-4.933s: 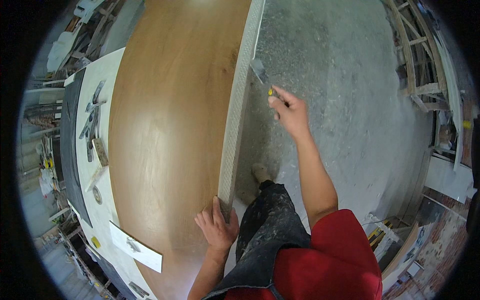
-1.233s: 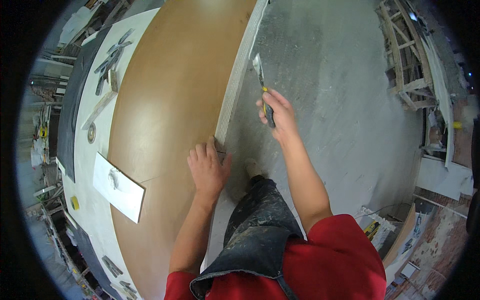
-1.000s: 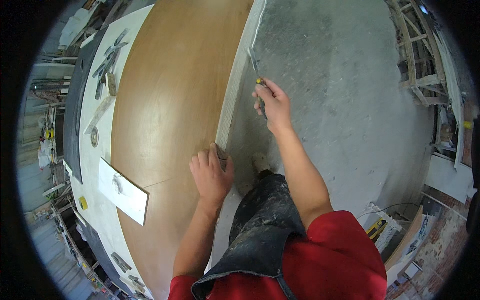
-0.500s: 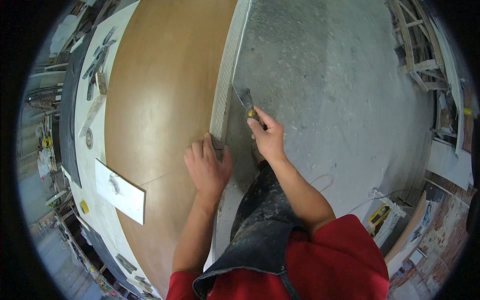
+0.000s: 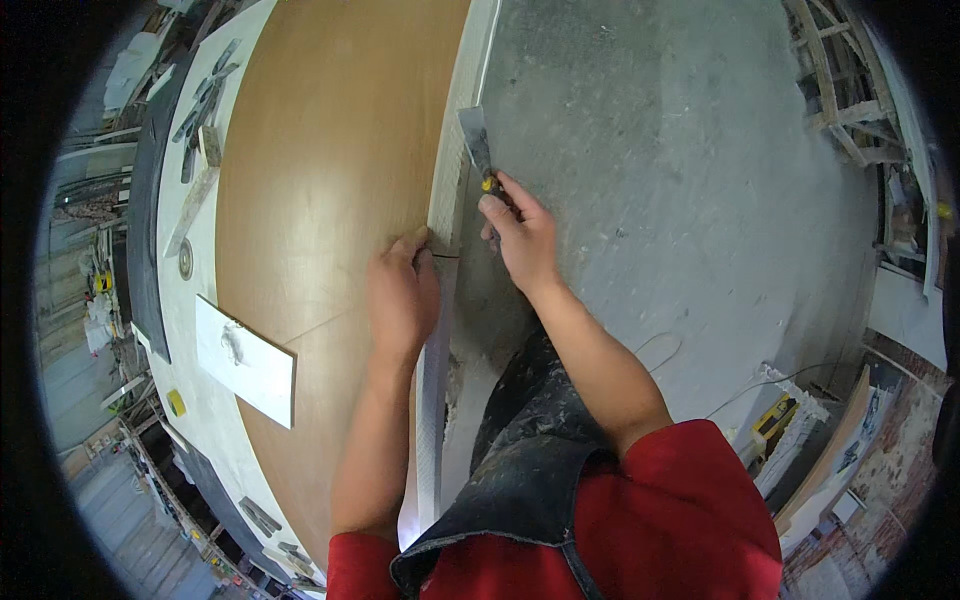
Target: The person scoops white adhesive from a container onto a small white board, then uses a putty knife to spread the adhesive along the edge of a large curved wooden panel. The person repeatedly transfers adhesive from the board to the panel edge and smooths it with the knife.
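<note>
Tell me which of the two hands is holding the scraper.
The right hand grips the scraper beside the panel's edge; the left hand lies flat on the wooden panel, holding no tool.

1. The surface (image 5: 190,330) is a long white bench running up the left side, with a dark strip along its outer edge.
2. A large brown wooden board (image 5: 320,200) lies flat on it and covers most of its width; the board's pale edge (image 5: 440,220) faces the floor.
3. A white rectangular sheet (image 5: 245,362) lies half on the board, half on the surface.
4. Grey tools (image 5: 200,100) lie at the far end, beside the board.
5. A small round disc (image 5: 186,259) lies nearer.
6. The concrete floor (image 5: 680,200) is grey and dusty.
</note>
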Action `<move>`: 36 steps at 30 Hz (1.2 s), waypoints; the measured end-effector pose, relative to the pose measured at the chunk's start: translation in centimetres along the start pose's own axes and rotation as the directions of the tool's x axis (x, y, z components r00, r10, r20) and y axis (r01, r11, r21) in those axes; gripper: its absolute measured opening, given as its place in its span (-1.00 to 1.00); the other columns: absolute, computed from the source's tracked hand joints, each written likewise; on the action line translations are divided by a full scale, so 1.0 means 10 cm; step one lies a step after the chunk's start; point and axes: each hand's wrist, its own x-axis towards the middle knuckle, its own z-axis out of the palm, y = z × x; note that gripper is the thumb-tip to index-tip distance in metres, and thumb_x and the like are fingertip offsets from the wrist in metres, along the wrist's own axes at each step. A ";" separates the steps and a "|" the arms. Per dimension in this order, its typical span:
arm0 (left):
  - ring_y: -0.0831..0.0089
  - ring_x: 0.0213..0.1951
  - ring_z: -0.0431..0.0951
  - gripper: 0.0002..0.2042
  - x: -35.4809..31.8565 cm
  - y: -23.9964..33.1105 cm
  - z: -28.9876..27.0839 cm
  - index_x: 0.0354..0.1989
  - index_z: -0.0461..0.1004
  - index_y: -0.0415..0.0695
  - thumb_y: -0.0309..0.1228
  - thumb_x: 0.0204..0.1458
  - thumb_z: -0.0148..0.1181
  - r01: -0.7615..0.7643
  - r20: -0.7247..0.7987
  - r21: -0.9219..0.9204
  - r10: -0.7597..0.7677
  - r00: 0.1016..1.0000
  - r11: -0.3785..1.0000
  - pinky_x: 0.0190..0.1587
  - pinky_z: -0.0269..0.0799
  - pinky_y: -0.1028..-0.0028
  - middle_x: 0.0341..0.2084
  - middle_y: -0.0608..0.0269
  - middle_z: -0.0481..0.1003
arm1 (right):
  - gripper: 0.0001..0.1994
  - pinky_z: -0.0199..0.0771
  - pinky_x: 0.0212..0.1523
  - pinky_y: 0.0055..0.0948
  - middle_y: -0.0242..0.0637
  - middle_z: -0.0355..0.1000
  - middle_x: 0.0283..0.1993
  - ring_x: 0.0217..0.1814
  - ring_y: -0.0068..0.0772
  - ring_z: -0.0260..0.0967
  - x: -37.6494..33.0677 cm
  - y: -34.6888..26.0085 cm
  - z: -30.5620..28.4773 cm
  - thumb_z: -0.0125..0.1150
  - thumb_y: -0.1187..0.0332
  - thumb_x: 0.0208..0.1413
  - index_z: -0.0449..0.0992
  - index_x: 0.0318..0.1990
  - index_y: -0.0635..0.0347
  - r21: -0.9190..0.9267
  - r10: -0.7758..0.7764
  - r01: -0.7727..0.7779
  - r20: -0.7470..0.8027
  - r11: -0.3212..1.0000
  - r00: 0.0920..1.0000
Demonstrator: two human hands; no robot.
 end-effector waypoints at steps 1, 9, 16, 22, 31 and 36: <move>-0.11 -0.17 0.56 -0.75 0.01 -0.02 0.01 -0.08 0.60 -0.32 -0.53 0.10 0.13 0.011 -0.001 -0.005 -0.011 1.000 1.000 -0.04 0.46 0.13 -0.27 -0.18 0.57 | -0.50 0.36 -0.44 -0.60 -0.41 0.50 -0.30 -0.43 -0.67 0.37 -0.07 0.08 0.03 0.29 0.22 0.25 0.45 0.26 0.32 -0.020 -0.012 0.012 -0.011 1.000 1.000; -0.07 -0.21 0.57 -0.79 0.06 -0.07 0.02 -0.15 0.62 -0.32 -0.55 0.08 0.15 -0.035 -0.003 0.035 0.035 0.999 0.999 -0.07 0.47 0.16 -0.31 -0.15 0.57 | -0.51 0.41 -0.24 -0.54 -0.38 0.49 -0.25 -0.30 -0.64 0.32 -0.71 0.57 0.02 0.28 0.23 0.28 0.44 0.29 0.26 -0.066 0.057 -0.058 -0.020 0.996 0.998; -0.07 -0.25 0.55 -0.80 0.07 -0.07 0.03 -0.18 0.62 -0.32 -0.55 0.07 0.15 -0.082 -0.029 0.035 0.083 0.996 0.996 -0.12 0.46 0.14 -0.37 -0.13 0.55 | -0.48 0.42 -0.27 -0.59 -0.48 0.46 -0.17 -0.27 -0.67 0.32 -1.06 0.87 -0.02 0.30 0.32 0.28 0.36 0.35 0.27 -0.048 0.093 -0.095 -0.029 0.994 0.995; -0.06 -0.25 0.55 -0.80 0.06 -0.06 0.03 -0.19 0.63 -0.33 -0.56 0.07 0.15 -0.072 -0.028 0.043 0.074 0.997 0.996 -0.12 0.45 0.15 -0.39 -0.14 0.54 | -0.48 0.42 0.07 -0.48 -0.24 0.54 0.03 -0.02 -0.51 0.42 -1.24 0.98 -0.10 0.31 0.27 0.26 0.41 0.32 0.25 -0.046 0.162 -0.164 -0.043 0.985 0.986; -0.03 -0.23 0.56 -0.80 0.03 -0.07 0.05 -0.17 0.64 -0.32 -0.56 0.06 0.18 -0.059 -0.056 0.020 0.060 0.997 0.998 -0.10 0.46 0.18 -0.37 -0.12 0.55 | -0.54 0.45 -0.33 -0.62 -0.46 0.49 -0.19 -0.34 -0.68 0.38 -1.16 0.77 -0.38 0.27 0.49 0.25 0.42 0.31 0.23 -0.010 0.111 -0.113 -0.110 0.994 0.988; -0.04 -0.24 0.55 -0.79 0.03 -0.06 0.03 -0.16 0.64 -0.32 -0.56 0.06 0.18 -0.068 -0.051 0.043 0.070 0.996 0.997 -0.10 0.46 0.17 -0.37 -0.11 0.55 | -0.55 0.43 -0.30 -0.58 -0.44 0.48 -0.20 -0.29 -0.67 0.38 -1.01 0.61 -0.21 0.25 0.50 0.26 0.41 0.30 0.32 0.076 -0.003 0.003 -0.006 0.997 1.000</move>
